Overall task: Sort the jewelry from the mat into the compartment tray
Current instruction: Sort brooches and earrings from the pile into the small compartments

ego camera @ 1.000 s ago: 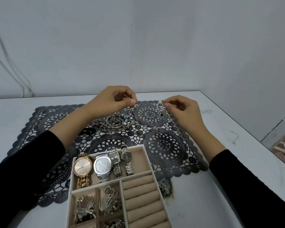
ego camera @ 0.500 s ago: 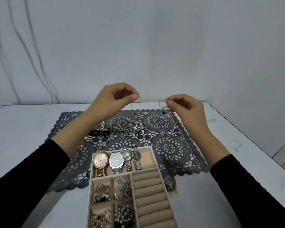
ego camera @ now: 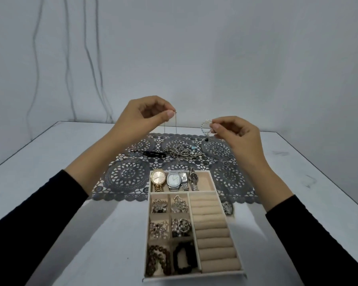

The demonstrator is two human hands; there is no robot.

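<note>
My left hand (ego camera: 141,116) has thumb and forefinger pinched closed on the top of a fine chain (ego camera: 171,125), which hangs straight down from that pinch toward the lace mat (ego camera: 128,176). My right hand (ego camera: 234,131) is pinched the same way on a small beaded ring-shaped piece (ego camera: 205,127) with a dark bead dangling under it (whether chain and beaded piece are joined, I cannot tell). Both are lifted clear of the mat, well back from the compartment tray (ego camera: 213,193).

The chain worries me most: it is so thin that a slight loosening would drop it into the tangle of chains and bangles (ego camera: 182,151) below, where it could knot up. If its lower end is caught in that pile, pulling higher could drag other pieces along. The loose rings (ego camera: 219,152) lie right under my right wrist; lowering carelessly could scatter them. On the way to the tray, a swinging chain could snag the watches (ego camera: 174,179).
</note>
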